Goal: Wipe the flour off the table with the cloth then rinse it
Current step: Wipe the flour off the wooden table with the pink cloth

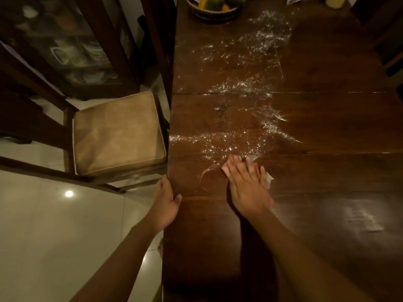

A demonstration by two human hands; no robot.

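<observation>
White flour (235,140) lies scattered in streaks over the dark wooden table (327,171), from its middle toward the far end. My right hand (246,184) lies flat with straight fingers, pressing a small pale cloth (269,178) onto the tabletop at the near edge of the flour. Only the cloth's corners show beside my fingers. My left hand (166,201) rests at the table's left edge, its thumb on the top and its fingers hidden over the side.
A wooden chair with a tan cushion (117,131) stands at the table's left side. A basket of fruit (214,7) sits at the far end. A glass-fronted cabinet (65,44) is at the far left, with pale tiled floor (54,236) below.
</observation>
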